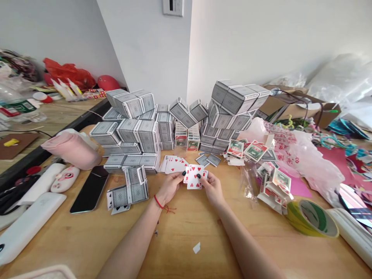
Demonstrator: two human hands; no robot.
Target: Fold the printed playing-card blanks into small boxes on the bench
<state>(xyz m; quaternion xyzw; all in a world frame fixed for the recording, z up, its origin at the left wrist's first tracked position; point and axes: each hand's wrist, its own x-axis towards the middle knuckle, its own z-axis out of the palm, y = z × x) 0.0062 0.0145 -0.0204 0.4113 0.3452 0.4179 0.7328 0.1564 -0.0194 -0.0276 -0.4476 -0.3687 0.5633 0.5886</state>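
Between my two hands, low over the wooden table, are several playing cards (194, 177), face up with red hearts showing; the front one is a five. My left hand (171, 186) pinches their left edge, thumb on top. On the right edge, my right hand (212, 188) grips them the same way. Just beyond lies a fanned pile of face-up cards (173, 164), with a few face-down cards (213, 159) to its right. Behind these stand stacked grey-backed card blocks (128, 131) and card boxes (193, 144). A smaller folded card block (135, 186) sits left of my left hand.
To the left lie a black phone (89, 190), a white power bank (31, 228) and a pink pouch (72, 149). On the right are opened card boxes (276, 186), a tape roll (312, 217) and plastic bags (302, 155). A paper scrap (197, 248) lies in front.
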